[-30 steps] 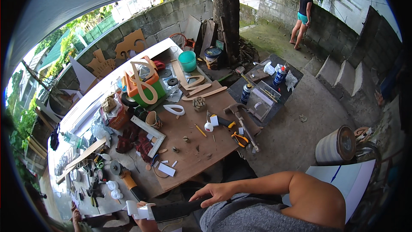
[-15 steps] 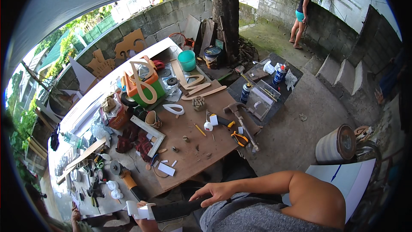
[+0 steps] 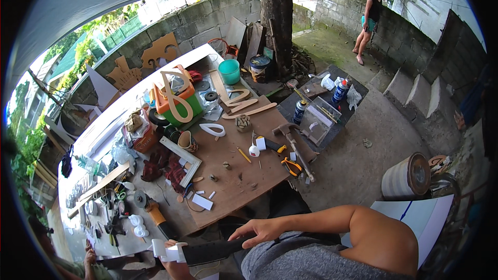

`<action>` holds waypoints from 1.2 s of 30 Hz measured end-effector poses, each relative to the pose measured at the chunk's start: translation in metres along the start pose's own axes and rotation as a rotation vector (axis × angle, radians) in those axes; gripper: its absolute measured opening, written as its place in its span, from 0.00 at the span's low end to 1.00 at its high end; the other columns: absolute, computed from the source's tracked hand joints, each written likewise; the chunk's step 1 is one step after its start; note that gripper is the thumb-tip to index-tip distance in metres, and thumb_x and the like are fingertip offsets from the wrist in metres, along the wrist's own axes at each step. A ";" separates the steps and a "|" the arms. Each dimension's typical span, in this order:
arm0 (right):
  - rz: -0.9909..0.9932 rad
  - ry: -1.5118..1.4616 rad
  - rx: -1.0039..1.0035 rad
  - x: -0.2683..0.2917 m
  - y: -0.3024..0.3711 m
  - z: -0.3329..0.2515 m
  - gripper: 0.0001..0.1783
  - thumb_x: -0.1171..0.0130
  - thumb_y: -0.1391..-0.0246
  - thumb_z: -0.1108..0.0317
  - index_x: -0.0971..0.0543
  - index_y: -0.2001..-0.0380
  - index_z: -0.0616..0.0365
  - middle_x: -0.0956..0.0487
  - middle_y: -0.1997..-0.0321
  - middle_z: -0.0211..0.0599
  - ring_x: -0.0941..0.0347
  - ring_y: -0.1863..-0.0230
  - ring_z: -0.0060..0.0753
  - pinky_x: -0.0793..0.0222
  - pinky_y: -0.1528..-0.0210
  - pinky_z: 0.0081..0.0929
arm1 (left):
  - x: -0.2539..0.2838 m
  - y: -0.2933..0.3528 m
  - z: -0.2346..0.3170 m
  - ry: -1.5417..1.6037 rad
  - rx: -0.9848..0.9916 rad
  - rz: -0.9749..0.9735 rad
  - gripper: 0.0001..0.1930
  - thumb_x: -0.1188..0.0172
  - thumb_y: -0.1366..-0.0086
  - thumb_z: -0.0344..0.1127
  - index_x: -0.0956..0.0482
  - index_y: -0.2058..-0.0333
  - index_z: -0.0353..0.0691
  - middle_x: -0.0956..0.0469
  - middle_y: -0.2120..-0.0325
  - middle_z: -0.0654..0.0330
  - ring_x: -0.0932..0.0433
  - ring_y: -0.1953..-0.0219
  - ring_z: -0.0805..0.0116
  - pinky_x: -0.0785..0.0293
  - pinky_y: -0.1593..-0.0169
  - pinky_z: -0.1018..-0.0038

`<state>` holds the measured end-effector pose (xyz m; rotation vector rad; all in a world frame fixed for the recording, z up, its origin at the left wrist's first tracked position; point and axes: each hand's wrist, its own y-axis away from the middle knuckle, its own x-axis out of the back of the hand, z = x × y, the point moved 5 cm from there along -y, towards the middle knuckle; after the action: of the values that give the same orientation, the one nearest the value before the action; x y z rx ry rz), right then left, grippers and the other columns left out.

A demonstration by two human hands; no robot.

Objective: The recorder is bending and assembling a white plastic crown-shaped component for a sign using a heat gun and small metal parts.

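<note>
Low in the view, my left hand [image 3: 178,266] is closed around an angular white piece [image 3: 165,250], partly hidden by it. Against that piece lies a long flat black strip [image 3: 212,252], stretching across my lap; its exact kind is unclear. My right hand [image 3: 258,232] rests over the strip's other end, fingers extended and thumb apart. Just above my left hand, an orange-and-black angle grinder [image 3: 155,214] lies at the table's near edge.
The brown board [image 3: 233,176] carries a hammer [image 3: 291,148], orange-handled pliers [image 3: 291,167], a pencil [image 3: 244,155] and white scraps. Cluttered tools and a green-orange box [image 3: 181,111] stand left. A co-worker's hand [image 3: 90,254] is at lower left; another person [image 3: 367,23] stands by the wall.
The view has shifted slightly, while my hands, the white piece and the strip keep nearly the same pose. By the wall, the standing person has turned and bent an arm.
</note>
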<state>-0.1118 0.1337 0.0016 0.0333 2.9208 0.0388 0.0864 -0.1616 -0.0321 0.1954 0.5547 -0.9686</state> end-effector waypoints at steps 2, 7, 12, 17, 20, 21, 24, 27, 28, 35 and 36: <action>0.013 0.014 0.027 0.001 0.000 -0.001 0.40 0.40 0.38 0.39 0.29 0.35 0.59 0.23 0.59 0.34 0.28 0.59 0.26 0.32 0.54 0.26 | 0.002 0.001 -0.001 0.002 0.016 0.035 0.37 0.29 0.41 0.43 0.35 0.38 0.35 0.25 0.48 0.48 0.24 0.46 0.48 0.27 0.39 0.48; 0.020 0.057 0.047 0.004 0.001 -0.006 0.40 0.41 0.38 0.39 0.29 0.35 0.59 0.23 0.59 0.34 0.28 0.58 0.27 0.32 0.54 0.26 | -0.014 -0.005 0.003 0.027 -0.001 -0.022 0.36 0.30 0.40 0.42 0.35 0.38 0.34 0.26 0.48 0.48 0.24 0.46 0.49 0.27 0.38 0.47; -0.007 0.056 -0.003 0.004 0.001 -0.007 0.39 0.41 0.37 0.40 0.29 0.35 0.59 0.23 0.59 0.35 0.29 0.56 0.28 0.32 0.52 0.28 | 0.029 -0.026 0.016 -0.471 -0.116 -0.364 0.36 0.30 0.39 0.44 0.36 0.38 0.36 0.26 0.47 0.48 0.25 0.46 0.50 0.28 0.37 0.47; 0.007 0.056 0.032 0.001 0.002 -0.009 0.40 0.41 0.38 0.39 0.29 0.35 0.59 0.22 0.56 0.37 0.29 0.54 0.30 0.33 0.48 0.28 | -0.035 -0.023 0.022 -0.713 -0.218 -0.419 0.26 0.34 0.39 0.41 0.33 0.48 0.35 0.28 0.56 0.52 0.26 0.54 0.55 0.25 0.46 0.53; 0.007 0.030 0.021 -0.004 0.001 -0.007 0.39 0.40 0.37 0.41 0.29 0.35 0.59 0.22 0.55 0.37 0.29 0.52 0.29 0.33 0.46 0.29 | -0.068 -0.012 0.021 -0.446 -0.173 -0.063 0.16 0.37 0.39 0.36 0.31 0.58 0.34 0.29 0.65 0.54 0.28 0.62 0.60 0.21 0.55 0.59; -0.003 0.024 0.016 -0.006 0.000 -0.006 0.39 0.40 0.37 0.41 0.29 0.35 0.59 0.22 0.55 0.37 0.29 0.52 0.29 0.33 0.46 0.29 | -0.076 -0.012 0.026 -0.361 -0.156 0.066 0.13 0.39 0.39 0.34 0.30 0.61 0.33 0.30 0.68 0.55 0.28 0.65 0.62 0.19 0.59 0.61; 0.013 0.057 0.018 -0.005 0.003 -0.011 0.34 0.38 0.37 0.49 0.28 0.36 0.59 0.21 0.51 0.38 0.28 0.48 0.28 0.34 0.42 0.29 | -0.085 -0.011 0.035 -0.309 -0.121 0.181 0.10 0.40 0.39 0.34 0.30 0.66 0.33 0.32 0.72 0.57 0.30 0.67 0.64 0.18 0.63 0.64; 0.027 0.090 0.054 -0.009 0.003 -0.017 0.29 0.36 0.37 0.56 0.26 0.37 0.58 0.20 0.50 0.39 0.26 0.47 0.29 0.32 0.42 0.30 | -0.096 -0.005 0.042 -0.342 -0.143 0.144 0.12 0.40 0.37 0.37 0.32 0.68 0.36 0.34 0.72 0.58 0.33 0.66 0.64 0.23 0.63 0.67; 0.041 0.126 0.042 -0.006 0.005 -0.023 0.28 0.35 0.38 0.57 0.26 0.38 0.57 0.20 0.51 0.40 0.26 0.47 0.31 0.32 0.42 0.31 | -0.087 -0.005 0.037 -0.347 -0.133 0.127 0.13 0.39 0.36 0.39 0.32 0.68 0.38 0.34 0.72 0.59 0.34 0.65 0.65 0.28 0.62 0.68; 0.104 0.311 0.077 -0.001 0.012 -0.049 0.29 0.31 0.43 0.60 0.24 0.39 0.52 0.22 0.57 0.40 0.24 0.53 0.39 0.30 0.49 0.35 | -0.085 -0.029 0.024 0.043 -0.075 -0.120 0.14 0.35 0.34 0.48 0.25 0.66 0.45 0.25 0.69 0.62 0.32 0.60 0.67 0.40 0.50 0.68; 0.120 0.343 0.111 -0.005 0.010 -0.050 0.29 0.30 0.44 0.60 0.24 0.39 0.52 0.22 0.56 0.38 0.24 0.55 0.39 0.28 0.51 0.34 | -0.080 -0.025 0.026 0.035 -0.056 -0.123 0.14 0.35 0.34 0.49 0.25 0.66 0.46 0.25 0.69 0.63 0.32 0.60 0.67 0.40 0.49 0.68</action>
<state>-0.1174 0.1425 0.0519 0.2433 3.2565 -0.1095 0.0403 -0.1282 0.0342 0.1293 0.6314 -1.0690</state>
